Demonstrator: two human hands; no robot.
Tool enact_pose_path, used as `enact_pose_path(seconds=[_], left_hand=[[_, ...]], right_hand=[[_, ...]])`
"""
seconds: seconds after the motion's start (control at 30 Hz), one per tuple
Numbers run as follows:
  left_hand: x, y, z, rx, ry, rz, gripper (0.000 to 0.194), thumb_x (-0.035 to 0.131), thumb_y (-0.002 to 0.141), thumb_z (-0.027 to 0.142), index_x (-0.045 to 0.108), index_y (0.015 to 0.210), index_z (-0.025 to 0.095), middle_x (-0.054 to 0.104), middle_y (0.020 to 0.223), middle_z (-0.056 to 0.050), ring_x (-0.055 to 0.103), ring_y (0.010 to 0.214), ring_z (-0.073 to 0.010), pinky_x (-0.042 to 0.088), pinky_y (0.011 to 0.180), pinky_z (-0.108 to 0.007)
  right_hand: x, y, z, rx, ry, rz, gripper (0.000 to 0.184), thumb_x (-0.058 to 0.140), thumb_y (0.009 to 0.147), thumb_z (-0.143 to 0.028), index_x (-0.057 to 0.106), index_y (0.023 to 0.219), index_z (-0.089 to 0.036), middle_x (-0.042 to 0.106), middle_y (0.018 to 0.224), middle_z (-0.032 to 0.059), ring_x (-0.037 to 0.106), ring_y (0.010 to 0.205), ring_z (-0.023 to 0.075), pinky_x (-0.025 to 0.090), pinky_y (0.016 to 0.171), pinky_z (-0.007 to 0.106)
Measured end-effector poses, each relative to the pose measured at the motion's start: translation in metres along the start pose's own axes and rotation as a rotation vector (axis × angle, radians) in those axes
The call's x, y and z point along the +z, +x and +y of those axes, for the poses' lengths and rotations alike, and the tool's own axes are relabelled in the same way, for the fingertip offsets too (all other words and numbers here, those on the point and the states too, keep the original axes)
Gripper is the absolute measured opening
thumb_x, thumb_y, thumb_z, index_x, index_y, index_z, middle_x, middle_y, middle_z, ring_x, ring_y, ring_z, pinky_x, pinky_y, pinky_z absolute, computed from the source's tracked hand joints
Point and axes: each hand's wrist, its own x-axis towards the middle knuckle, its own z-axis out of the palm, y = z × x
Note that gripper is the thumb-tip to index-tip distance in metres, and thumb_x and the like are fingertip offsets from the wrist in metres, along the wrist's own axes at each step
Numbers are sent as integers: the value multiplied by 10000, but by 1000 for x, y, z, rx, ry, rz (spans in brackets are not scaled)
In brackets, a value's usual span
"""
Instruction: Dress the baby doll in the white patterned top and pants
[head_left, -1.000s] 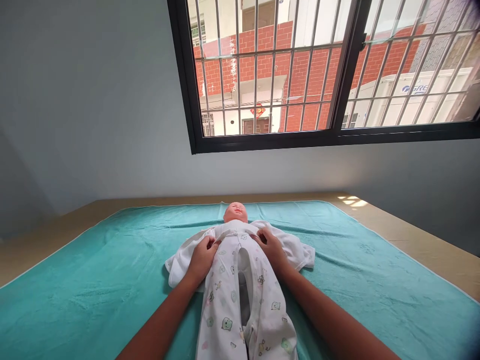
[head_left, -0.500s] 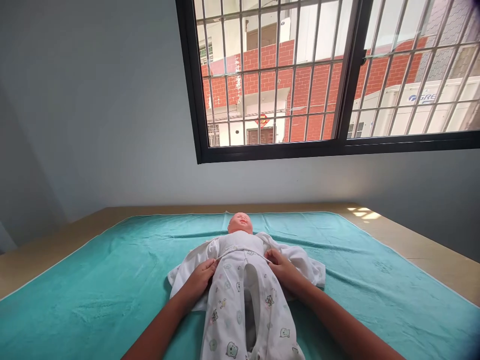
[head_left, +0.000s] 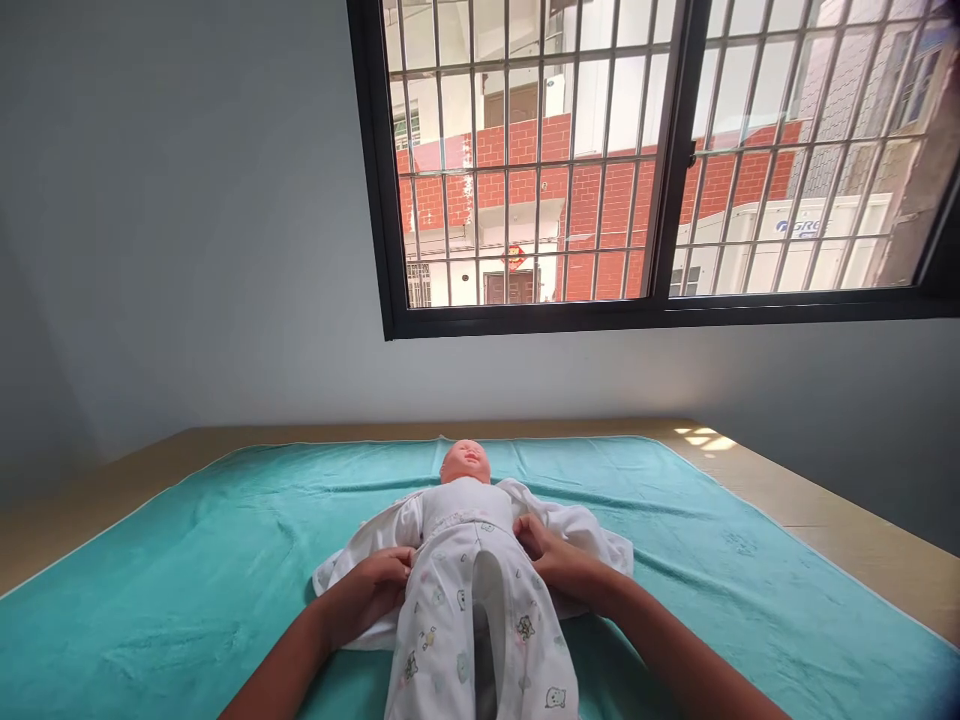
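Note:
A baby doll [head_left: 463,463] lies on its back on a teal towel [head_left: 187,560], head toward the window. It wears white trousers printed with small animals [head_left: 457,630], and an open white garment [head_left: 585,530] is spread under it. My left hand [head_left: 369,590] grips the trousers' waistband at the doll's left side as I see it. On the other side, my right hand [head_left: 551,562] grips the same waistband. Both hands have their fingers curled into the cloth. The doll's feet are out of view below.
The towel covers a tan wooden platform [head_left: 840,520] that meets a grey wall. A black-framed barred window [head_left: 645,160] sits above, with brick buildings outside. Bare wood shows at the right and far edges.
Both hands have slid down the doll's body toward me with the trousers' waistband, baring more of its white torso. The view has tilted up slightly.

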Motion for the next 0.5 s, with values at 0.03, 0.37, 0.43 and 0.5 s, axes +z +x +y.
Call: enact_pose_path(seconds=[0.03, 0.37, 0.43, 0.5], left_hand=[[1, -1, 1, 10, 18, -13, 229, 695, 638, 181, 707, 863, 142, 714, 958, -92, 627, 998, -285, 463, 920, -381], [23, -9, 14, 55, 58, -13, 457, 806, 563, 200, 744, 1013, 150, 736, 1001, -119, 636, 1047, -350, 499, 911, -438], [25, -8, 10, 66, 17, 22, 438, 809, 566, 210, 741, 996, 151, 733, 985, -117, 644, 1032, -342, 509, 892, -425], [27, -6, 7, 87, -11, 71, 404, 808, 576, 220, 732, 968, 158, 729, 973, -104, 650, 1015, -322, 517, 867, -400]], right_hand=[[0, 1, 1, 31, 40, 3, 490, 800, 606, -328, 545, 1010, -224, 629, 965, 6, 577, 860, 191, 472, 713, 281], [14, -6, -13, 157, 451, -234, 319, 781, 720, -330, 691, 985, -176, 710, 910, 82, 683, 854, 253, 545, 751, 354], [17, -7, -13, 105, 551, -264, 330, 794, 714, -305, 703, 1000, -170, 719, 865, 88, 690, 843, 263, 544, 762, 359], [19, -5, -9, 50, 606, -272, 359, 795, 708, -273, 702, 1040, -172, 724, 845, 81, 696, 844, 264, 542, 786, 362]])
